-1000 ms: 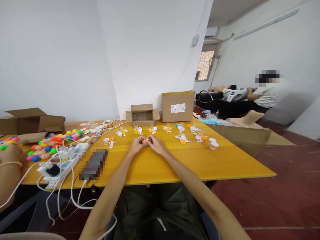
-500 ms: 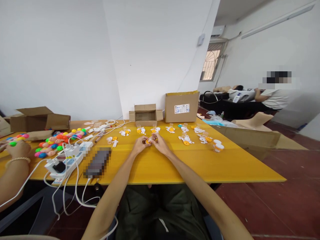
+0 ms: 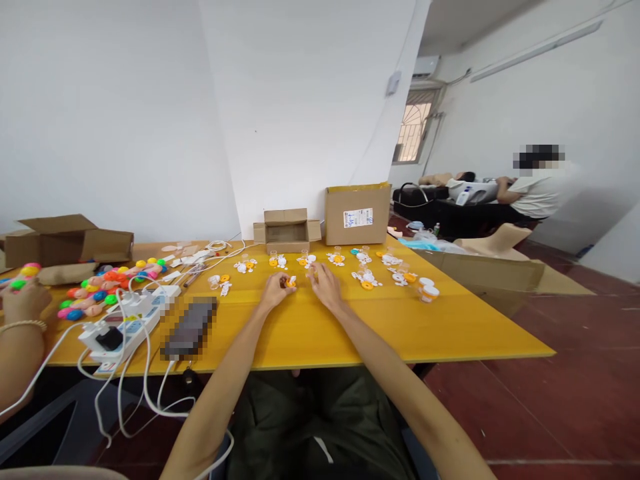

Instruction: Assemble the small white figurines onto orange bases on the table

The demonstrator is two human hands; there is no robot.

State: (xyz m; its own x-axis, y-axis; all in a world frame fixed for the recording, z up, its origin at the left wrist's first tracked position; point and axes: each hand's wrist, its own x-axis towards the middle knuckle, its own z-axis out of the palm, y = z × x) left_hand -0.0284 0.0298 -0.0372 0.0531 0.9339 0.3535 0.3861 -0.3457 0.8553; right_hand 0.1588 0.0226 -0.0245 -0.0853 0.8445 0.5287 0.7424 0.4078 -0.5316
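My left hand (image 3: pixel 275 291) pinches a small orange-and-white plastic part (image 3: pixel 291 283) just above the yellow table. To its right, with a gap between them, my right hand (image 3: pixel 326 285) has its fingers bent and drawn together; what they hold, possibly a clear piece, I cannot make out. Beyond my hands lie small groups of white pieces, orange rings and clear cups, such as an orange ring (image 3: pixel 367 285) by white parts (image 3: pixel 369 275). A clear cup (image 3: pixel 214 281) lies to the left of my hands. Lidded white-and-orange tubs (image 3: pixel 429 293) stand at the right.
An open small carton (image 3: pixel 287 232) and a closed carton (image 3: pixel 357 215) stand at the back. A power strip (image 3: pixel 135 327) with cables and a phone (image 3: pixel 190 328) lie left. Another person's hand (image 3: pixel 25 300) is by colourful toys (image 3: pixel 100 288). Someone sits far right.
My hands, which were together around the orange-and-white part, have moved apart. The part stays in my left hand; my right hand has shifted to the right. The view has turned slightly.
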